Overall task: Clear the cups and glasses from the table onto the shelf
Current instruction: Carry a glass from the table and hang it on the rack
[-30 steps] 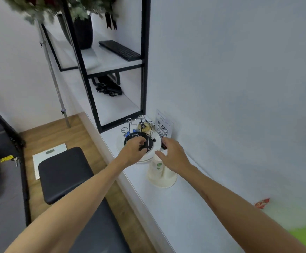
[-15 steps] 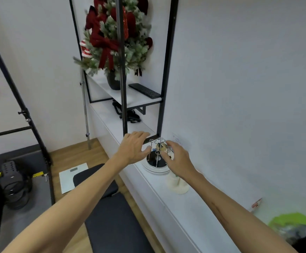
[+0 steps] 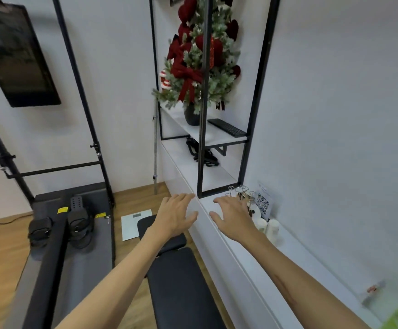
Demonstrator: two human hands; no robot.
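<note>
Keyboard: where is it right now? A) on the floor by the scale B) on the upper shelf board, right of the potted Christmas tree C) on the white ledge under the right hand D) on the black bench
B: the black keyboard lies flat on the upper shelf board, to the right of the potted Christmas tree; neither hand is near it.

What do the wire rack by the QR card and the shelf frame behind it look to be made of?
Wire rack: thin bright metal wire, probably chromed or polished steel, judging by the silvery glints and looped tips. Shelf frame: slim square bars in matte black, likely painted or powder-coated metal; they show no grain and almost no shine. The shelf boards look smooth white, perhaps laminate; the pictures leave that open.
</note>
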